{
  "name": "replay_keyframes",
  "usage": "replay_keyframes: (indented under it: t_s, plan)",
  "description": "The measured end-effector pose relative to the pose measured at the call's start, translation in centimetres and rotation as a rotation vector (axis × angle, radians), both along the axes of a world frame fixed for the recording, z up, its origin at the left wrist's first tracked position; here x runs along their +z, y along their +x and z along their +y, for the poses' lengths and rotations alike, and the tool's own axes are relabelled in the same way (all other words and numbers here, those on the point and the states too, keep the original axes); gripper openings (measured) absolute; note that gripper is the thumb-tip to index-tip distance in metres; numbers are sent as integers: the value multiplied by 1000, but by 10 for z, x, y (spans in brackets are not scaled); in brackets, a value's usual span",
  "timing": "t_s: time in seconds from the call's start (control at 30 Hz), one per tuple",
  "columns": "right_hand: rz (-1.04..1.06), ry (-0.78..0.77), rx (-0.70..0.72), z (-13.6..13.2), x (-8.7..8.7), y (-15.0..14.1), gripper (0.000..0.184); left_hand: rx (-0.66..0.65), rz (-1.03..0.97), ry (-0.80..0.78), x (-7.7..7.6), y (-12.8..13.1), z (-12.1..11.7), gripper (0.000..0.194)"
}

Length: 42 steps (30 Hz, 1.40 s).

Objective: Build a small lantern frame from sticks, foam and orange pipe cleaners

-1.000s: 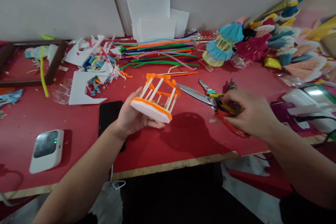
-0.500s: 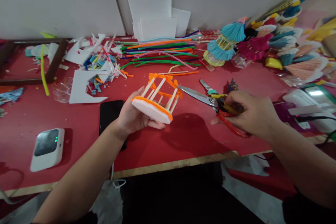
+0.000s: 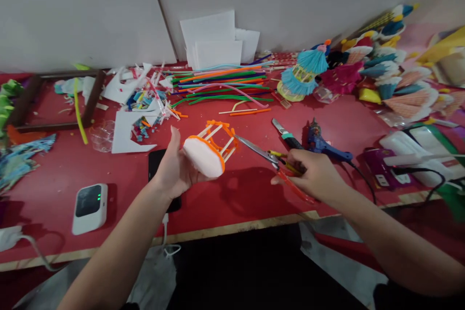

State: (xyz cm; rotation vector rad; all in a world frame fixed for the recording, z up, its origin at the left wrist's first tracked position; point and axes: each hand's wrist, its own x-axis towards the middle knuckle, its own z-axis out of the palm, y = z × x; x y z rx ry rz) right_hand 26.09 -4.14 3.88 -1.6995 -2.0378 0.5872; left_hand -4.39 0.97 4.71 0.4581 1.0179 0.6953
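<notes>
My left hand (image 3: 173, 170) holds a small stick frame model (image 3: 204, 156), its thumb raised and its other fingers behind. The model has a white oval foam base edged in orange, pale sticks and an orange fuzzy rim; its base is tilted toward me. My right hand (image 3: 314, 172) is closed on scissors (image 3: 256, 149) with red handles. Their blade tips are at the model's orange rim; whether they touch it I cannot tell. Yellow handles (image 3: 278, 153) of another tool show by my right fingers, mostly hidden; I cannot tell if they are held.
Behind my right hand lie a utility knife (image 3: 290, 139) and a blue glue gun (image 3: 327, 147). Coloured pipe cleaners (image 3: 221, 77) lie at the back. Foam scraps (image 3: 127, 133), a phone (image 3: 155, 162) and a white device (image 3: 90, 208) are leftward. Finished paper-roofed models (image 3: 301, 75) stand back right.
The model has tipped so more of its white base faces me. My right hand and scissors have come left, bringing the blades to the rim. The glue gun is now uncovered. The camera view has shifted.
</notes>
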Motion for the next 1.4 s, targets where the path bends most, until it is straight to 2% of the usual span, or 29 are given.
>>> replay_keyframes:
  t_s: [0.1, 0.2, 0.27, 0.33, 0.5, 0.8, 1.07, 1.2, 1.4]
  plan:
    - [59, -74, -14, -5, -4, -11, 70, 200, 183, 138, 1, 0, -11, 72]
    - [91, -141, -48, -12, -8, -22, 69, 382, 352, 371, -6, -2, -25, 72]
    - [99, -180, -63, -18, -11, -29, 67, 358, 451, 525, -10, -5, -36, 76]
    - [102, -215, -68, -24, -14, -34, 66, 287, 570, 608, -12, -5, -46, 82]
    - [84, -223, -76, -32, -18, -41, 63, 210, 779, 579, -9, -3, -59, 77]
    - [104, -290, -72, -37, -22, -44, 60, 140, 994, 550, -3, -3, -55, 78]
    - [158, -352, -96, -38, -24, -49, 60, 107, 1034, 538, 4, -5, -52, 81]
    - [115, -232, -78, -36, -23, -47, 56, 98, 1017, 520, 7, -6, -51, 80]
    - [-17, -38, -92, -34, -28, -44, 55, 104, 758, 416, 13, -7, -49, 70]
